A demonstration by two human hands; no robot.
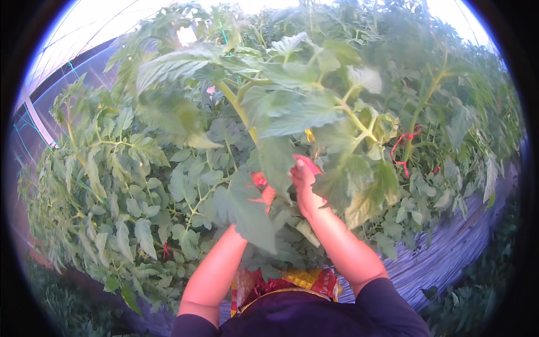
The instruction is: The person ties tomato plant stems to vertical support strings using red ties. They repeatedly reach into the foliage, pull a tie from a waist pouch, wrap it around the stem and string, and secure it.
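Note:
Both my hands reach in among the leaves of a tomato plant, around its thick green stem (236, 105). Leaves partly cover my left hand (266, 197), and a bit of red ribbon (258, 178) shows at its fingers. My right hand (302, 179) is raised to the right of a hanging leaf (273, 162), with its thumb and fingers closed on a piece of red ribbon (309, 163). Whether the two red pieces are one strip cannot be seen. A yellow flower or tie (309, 135) shows just above the right hand.
Another stem at right has a red ribbon tie (406, 137); a further red tie (166, 250) shows low at left. A red and yellow printed bag (286, 283) is at my waist. Plastic ground sheeting (446, 248) lies at lower right, and green strings (33, 122) run at far left.

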